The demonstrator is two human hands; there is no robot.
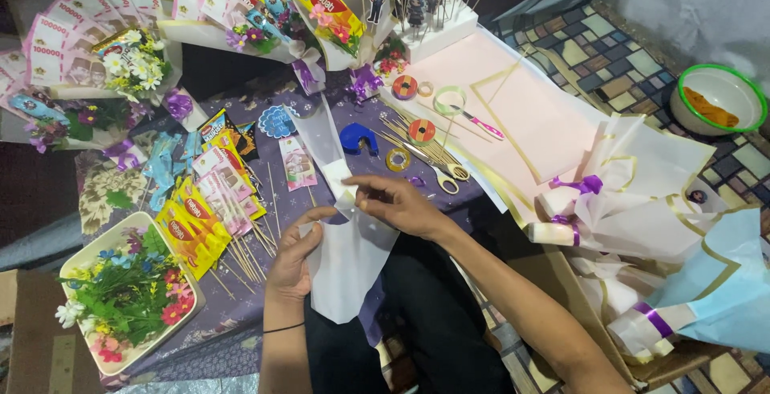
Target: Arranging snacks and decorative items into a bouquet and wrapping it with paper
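Both hands pinch a thin, translucent white wrapping sheet (346, 270) folded into a cone. The left hand (293, 258) grips its near edge; the right hand (401, 206) pinches the narrow neck above. Just beyond the right hand lie metal scissors (439, 171) and glossy ribbon rolls (421, 131).

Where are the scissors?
In the head view, the scissors lie on the purple cloth just beyond the right hand, beside the tape rolls and wooden sticks.

Patterned tile floor (618, 57), seemingly dim beyond.
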